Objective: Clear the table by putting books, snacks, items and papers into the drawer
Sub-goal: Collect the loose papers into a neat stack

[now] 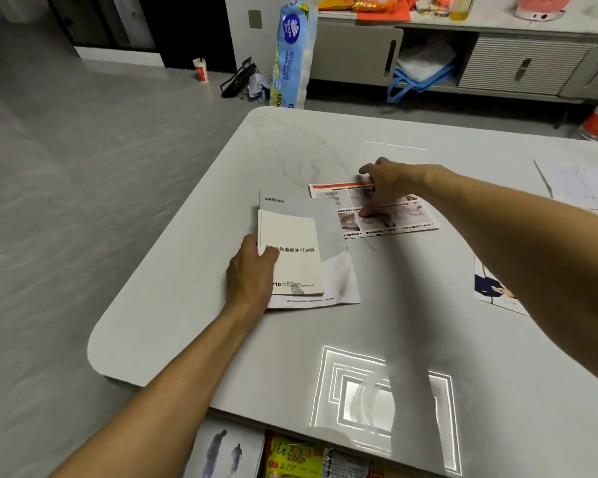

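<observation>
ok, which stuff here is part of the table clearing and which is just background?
Job: white manual under left hand, grey booklet beneath, photo leaflet under right hand, illustrated card, open drawer.
Background: tissue pack, TV cabinet, blue bag.

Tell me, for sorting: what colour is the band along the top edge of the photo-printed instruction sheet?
Orange-red band, head view, on the instruction sheet.
</observation>
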Demonstrator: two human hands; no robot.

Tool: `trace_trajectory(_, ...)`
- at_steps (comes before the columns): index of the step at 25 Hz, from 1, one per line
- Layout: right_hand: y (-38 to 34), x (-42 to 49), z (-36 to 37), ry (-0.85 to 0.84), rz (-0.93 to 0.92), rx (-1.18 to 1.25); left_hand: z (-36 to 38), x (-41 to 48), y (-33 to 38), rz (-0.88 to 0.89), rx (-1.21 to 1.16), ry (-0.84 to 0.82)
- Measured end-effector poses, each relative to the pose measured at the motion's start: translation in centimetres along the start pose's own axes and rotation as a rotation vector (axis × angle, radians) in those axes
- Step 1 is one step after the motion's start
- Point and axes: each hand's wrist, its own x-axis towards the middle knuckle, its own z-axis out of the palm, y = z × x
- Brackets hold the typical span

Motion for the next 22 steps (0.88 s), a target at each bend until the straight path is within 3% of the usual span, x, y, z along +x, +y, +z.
trace_trajectory(4,1.3,-1.4,0.9,-0.022,0.09,0.121,0.1,-0.3,0.3,-0.001,-0.047,-0.006)
trace_trajectory(8,3.5,-5.0,0.7,0.097,0.221,0.327,-0.3,-0.4,0.5,-0.008,-0.072,-0.071)
trace_trajectory(11,4.8,-9.4,-0.7,0.328,0.288,0.734,-0.7,-0.7,1.4,-0.054,-0.072,-0.156)
trace_trajectory(14,1.9,-13.3,-0.2,0.352,0.274,1.306,-0.7,-0.8,1.5,-0.123,-0.114,-0.204)
trace_trajectory(18,-5.2,-13.3,6.5,0.276,0.256,1.231,-1.0,-0.2,1.2,-0.187,-0.26,-0.261)
trace_trajectory(22,-8.5,-12.8,9.1,0.258,0.299,1.105,-0.4,0.5,0.8,-0.071,-0.063,-0.302)
